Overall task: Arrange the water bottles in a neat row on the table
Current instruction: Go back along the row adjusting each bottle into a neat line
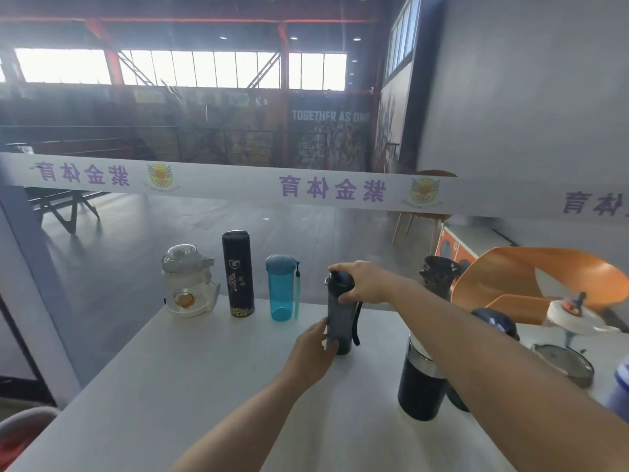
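On the white table (pixel 190 386): several water bottles stand upright, three of them lined up along the far edge.
Far row, left end: a squat clear bottle (pixel 188 281) with a pale lid and an orange emblem on its front.
Far row, middle: a tall black flask (pixel 238 273) with a white logo and gold trim at the base, just beside the clear one.
Far row, right: a teal translucent bottle (pixel 281 288) with a grey-blue cap and a pale green strap hanging down its right side.
Smoky grey bottle (pixel 340 314): upright on the table, right of the teal bottle and nearer the camera than the far row, a black strap hanging at its right side.
Right hand (pixel 366 281): fingers curled over the grey bottle's black cap, clasping it from the right.
Left hand (pixel 315 347): fingers pressed against the lower left side of the grey bottle, thumb on its front near the base.
Near right: a black bottle with a steel band (pixel 421 386), its top hidden behind the right forearm.
Behind the forearm: a dark patterned bottle (pixel 437 277) near the far edge, partly hidden.
Right edge: a bottle with a white lid (pixel 575 318), a round metal-rimmed item (pixel 563 364) and a blue-white bottle (pixel 620 390) cut off by the frame.
Beyond the table: an orange chair (pixel 544 277).
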